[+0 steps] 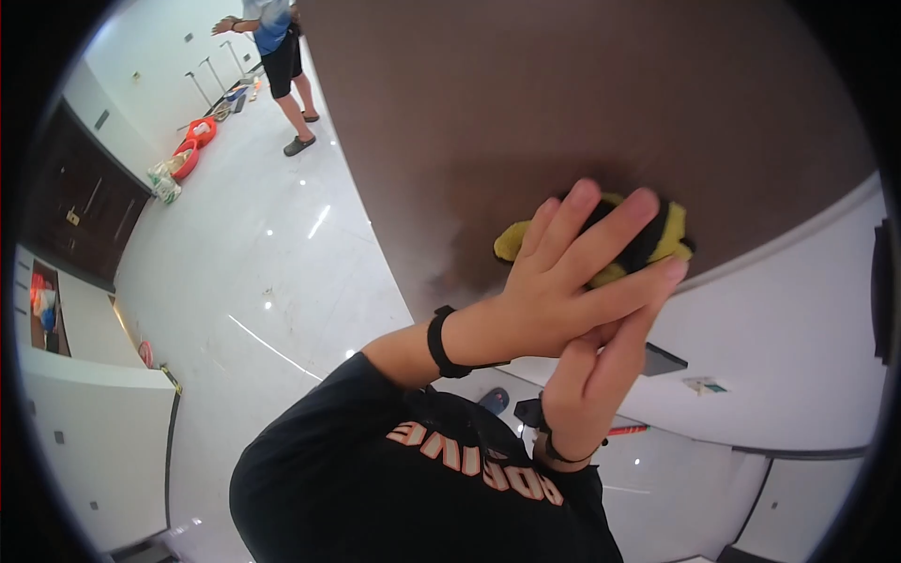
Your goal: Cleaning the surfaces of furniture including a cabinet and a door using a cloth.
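A yellow-and-black cloth (672,229) lies bunched against a broad brown panel (535,91). My left hand (552,292) presses the cloth to the panel with its fingers spread over it, its back towards me. From below, my right hand (598,387) meets the left near the cloth's lower edge. Its fingertips are partly hidden behind my left index finger, so its hold on the cloth is unclear. Darker, shiny patches mark the panel around the cloth. A black band circles each wrist.
Another person (281,63) stands at upper left on the glossy white floor (281,260). Red basins (186,159), a plastic bag (165,184) and long-handled tools (200,88) line the wall. A dark door (84,190) is at far left. A grey flat piece (665,360) lies beyond my right hand.
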Available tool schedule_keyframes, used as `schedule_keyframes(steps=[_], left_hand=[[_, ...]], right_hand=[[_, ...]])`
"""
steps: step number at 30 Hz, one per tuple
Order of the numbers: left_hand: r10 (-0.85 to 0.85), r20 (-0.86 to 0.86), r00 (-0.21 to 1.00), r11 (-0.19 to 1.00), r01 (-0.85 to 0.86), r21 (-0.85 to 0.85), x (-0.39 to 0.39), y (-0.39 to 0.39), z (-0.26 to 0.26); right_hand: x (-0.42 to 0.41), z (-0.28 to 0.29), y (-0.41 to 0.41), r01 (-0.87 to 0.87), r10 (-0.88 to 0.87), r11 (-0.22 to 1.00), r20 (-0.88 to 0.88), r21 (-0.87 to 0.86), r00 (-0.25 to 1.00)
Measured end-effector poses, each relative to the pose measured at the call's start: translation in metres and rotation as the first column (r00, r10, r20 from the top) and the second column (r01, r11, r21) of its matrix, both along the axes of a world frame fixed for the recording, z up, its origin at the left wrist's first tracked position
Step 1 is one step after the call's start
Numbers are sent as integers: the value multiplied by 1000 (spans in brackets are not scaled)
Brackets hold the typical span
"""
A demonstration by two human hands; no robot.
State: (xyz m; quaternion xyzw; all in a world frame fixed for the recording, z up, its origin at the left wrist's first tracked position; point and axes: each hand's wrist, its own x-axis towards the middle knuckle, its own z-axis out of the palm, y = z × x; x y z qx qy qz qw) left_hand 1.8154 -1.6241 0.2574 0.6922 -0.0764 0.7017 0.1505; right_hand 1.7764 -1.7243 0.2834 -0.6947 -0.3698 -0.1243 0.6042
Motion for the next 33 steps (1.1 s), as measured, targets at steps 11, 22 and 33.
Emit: schedule_keyframes(steps=[11, 22, 33], left_hand=[[20, 87, 996, 999, -23, 24, -56, 115, -43], [268, -41, 963, 931, -248, 269, -46, 170, -19], [-137, -294, 946, 733, 297, 613, -30, 125, -6]], right_hand=[[-25, -1, 110, 168, 10, 940, 517, -297, 856], [-25, 5, 113, 231, -110, 962, 559, -149, 822], [-5, -16, -20, 196, -125, 969, 379, -153, 917]])
